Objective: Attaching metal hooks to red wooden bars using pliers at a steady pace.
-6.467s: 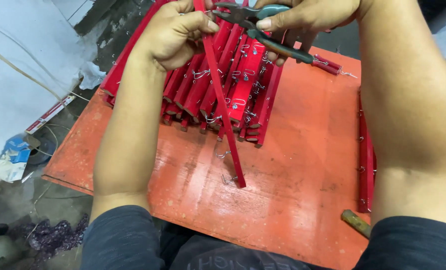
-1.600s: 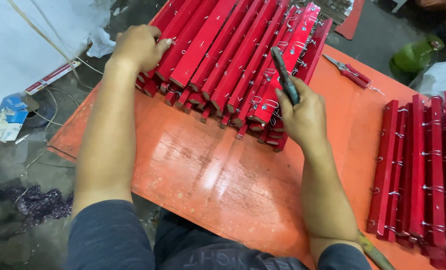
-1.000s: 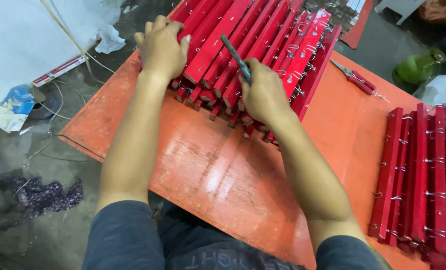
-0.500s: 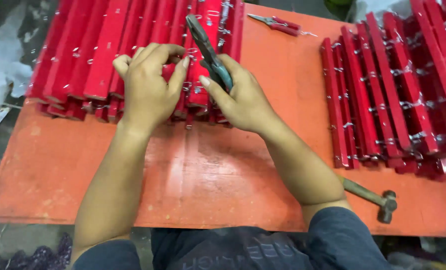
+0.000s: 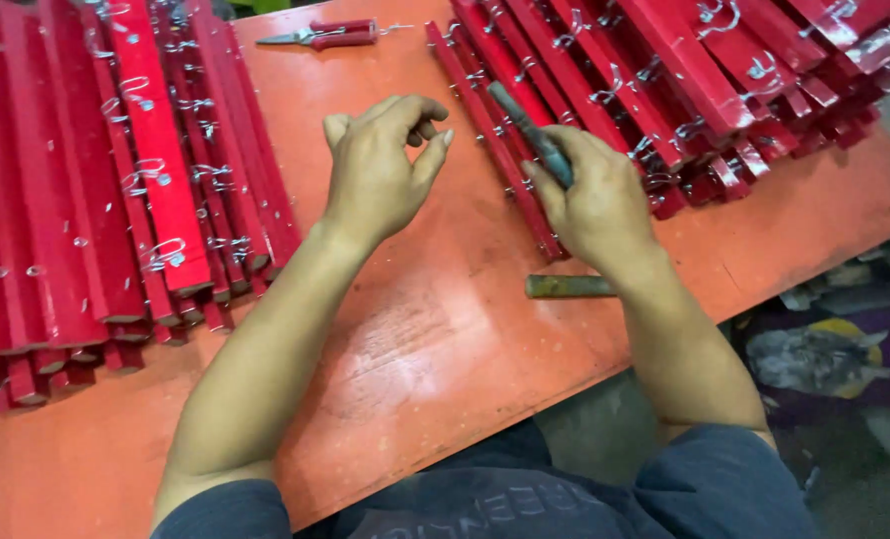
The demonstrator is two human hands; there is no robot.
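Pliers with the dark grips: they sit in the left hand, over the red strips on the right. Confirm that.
Wrong hand. The head view shows the pliers in the right hand, over the red strips on the right; the left hand holds nothing.

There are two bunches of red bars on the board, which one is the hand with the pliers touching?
The right-side bunch. The right hand, gripping the pliers, rests against its nearest bar, while the left-side bunch lies apart from both hands.

Orange worktable (image 5: 445, 329); cluttered grey floor (image 5: 844, 399) below its right edge.
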